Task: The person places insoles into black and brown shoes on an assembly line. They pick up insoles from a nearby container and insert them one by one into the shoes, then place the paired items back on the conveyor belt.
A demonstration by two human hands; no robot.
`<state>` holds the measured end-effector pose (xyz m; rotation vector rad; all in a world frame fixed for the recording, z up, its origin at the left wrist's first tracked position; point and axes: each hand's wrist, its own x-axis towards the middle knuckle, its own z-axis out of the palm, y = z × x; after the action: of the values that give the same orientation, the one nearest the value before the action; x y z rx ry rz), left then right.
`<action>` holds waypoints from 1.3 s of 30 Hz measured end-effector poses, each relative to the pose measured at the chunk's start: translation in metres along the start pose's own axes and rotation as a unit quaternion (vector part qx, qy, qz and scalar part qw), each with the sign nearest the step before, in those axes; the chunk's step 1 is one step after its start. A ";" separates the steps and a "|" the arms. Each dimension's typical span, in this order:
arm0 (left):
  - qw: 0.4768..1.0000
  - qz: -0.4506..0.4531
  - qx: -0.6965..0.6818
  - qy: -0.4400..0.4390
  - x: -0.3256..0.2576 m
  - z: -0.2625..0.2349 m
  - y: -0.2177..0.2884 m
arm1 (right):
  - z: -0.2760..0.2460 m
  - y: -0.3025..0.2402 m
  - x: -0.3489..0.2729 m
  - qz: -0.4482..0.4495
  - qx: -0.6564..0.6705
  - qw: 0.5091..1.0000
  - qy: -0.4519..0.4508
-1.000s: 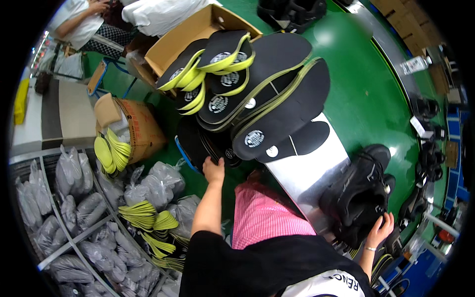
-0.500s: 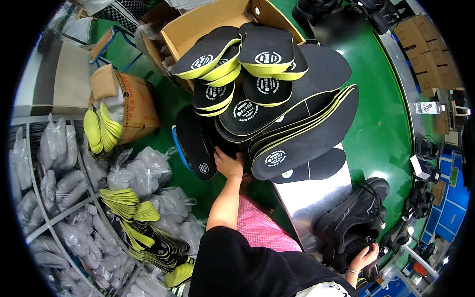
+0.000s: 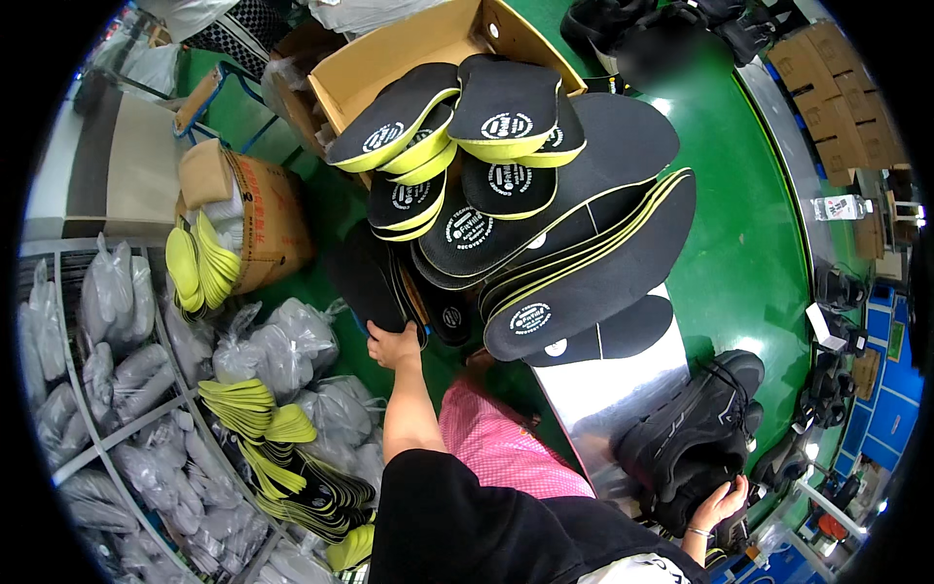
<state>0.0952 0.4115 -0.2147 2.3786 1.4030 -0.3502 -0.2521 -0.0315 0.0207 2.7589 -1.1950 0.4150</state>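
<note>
My left hand [image 3: 394,346] is closed around the near end of several dark insoles [image 3: 368,282] standing left of the bench. Just right of them, another black insole [image 3: 451,319] shows its rounded end. A large stack of black insoles with lime edges [image 3: 593,268] lies on the bench, and smaller black-and-lime insoles [image 3: 506,107] are heaped beyond it. At the lower right, my right hand [image 3: 718,504] is beside a black shoe [image 3: 681,428], its fingers apart and partly bent. Whether it touches the shoe is not clear.
A cardboard box [image 3: 389,58] stands behind the heap. Left are a carton [image 3: 268,219] with lime insoles, a wire rack [image 3: 107,438] of bagged items and more lime insoles [image 3: 243,409]. The metal bench top [image 3: 613,389] shows beside the shoe. Green floor [image 3: 744,263] lies right.
My left hand has moved left and slightly nearer, onto the end of the dark insoles. Those insoles have shifted, and another insole's end now shows beside them. My right hand has barely moved.
</note>
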 end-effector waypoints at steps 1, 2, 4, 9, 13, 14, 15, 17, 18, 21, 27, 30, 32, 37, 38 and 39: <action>1.000 -0.010 -0.009 0.003 -0.002 -0.006 0.001 | -0.001 0.000 -0.003 0.004 -0.001 1.000 0.001; 1.000 -0.019 -0.018 0.007 -0.005 -0.015 0.002 | -0.002 0.002 -0.008 -0.003 0.005 1.000 -0.008; 0.998 -0.027 -0.044 0.020 -0.010 -0.031 0.000 | -0.005 -0.006 -0.011 -0.011 0.003 1.000 -0.008; 0.970 0.067 -0.220 0.082 0.007 -0.034 -0.018 | -0.020 -0.023 -0.007 0.024 0.023 0.999 -0.022; 0.796 0.089 -0.598 0.020 -0.070 -0.150 0.021 | -0.049 -0.025 0.005 0.037 0.083 0.995 0.033; 0.817 0.157 -0.554 0.030 -0.096 -0.184 0.027 | -0.068 -0.041 0.014 0.045 0.055 0.996 0.050; 0.802 0.299 -0.513 0.066 -0.107 -0.207 0.027 | -0.085 -0.052 0.025 0.012 0.040 0.996 0.082; 0.690 0.550 -0.466 0.068 -0.140 -0.237 0.038 | -0.116 -0.079 0.045 0.007 0.165 0.984 0.070; 0.652 0.608 -0.453 -0.006 -0.166 -0.247 0.047 | -0.121 -0.087 0.050 0.007 0.361 0.932 0.020; 0.572 0.692 -0.380 -0.224 -0.263 -0.221 0.062 | -0.141 -0.126 0.054 -0.032 0.703 0.687 -0.181; 0.392 0.565 -0.220 -0.692 -0.401 -0.178 0.041 | -0.134 -0.117 0.025 0.129 0.812 0.565 -0.067; 0.376 0.595 -0.159 -0.692 -0.413 -0.162 0.042 | -0.118 -0.075 0.007 0.280 0.761 0.584 0.032; 0.426 0.537 -0.224 -0.693 -0.425 -0.164 0.046 | -0.114 -0.040 -0.007 0.332 0.741 0.574 0.105; 0.555 0.726 -0.066 -0.400 -0.376 -0.092 0.084 | -0.079 0.008 -0.045 0.459 0.352 0.812 0.074; 0.544 0.748 -0.016 -0.380 -0.359 -0.075 0.089 | -0.066 0.007 -0.054 0.408 0.278 0.865 0.092; 0.570 0.727 0.061 -0.378 -0.350 -0.066 0.087 | -0.076 -0.003 -0.049 0.486 0.360 0.797 0.015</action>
<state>0.0065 0.1243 -0.0049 2.1056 -1.0562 -0.7579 -0.2975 0.0200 0.0796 2.2495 -2.8831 1.1870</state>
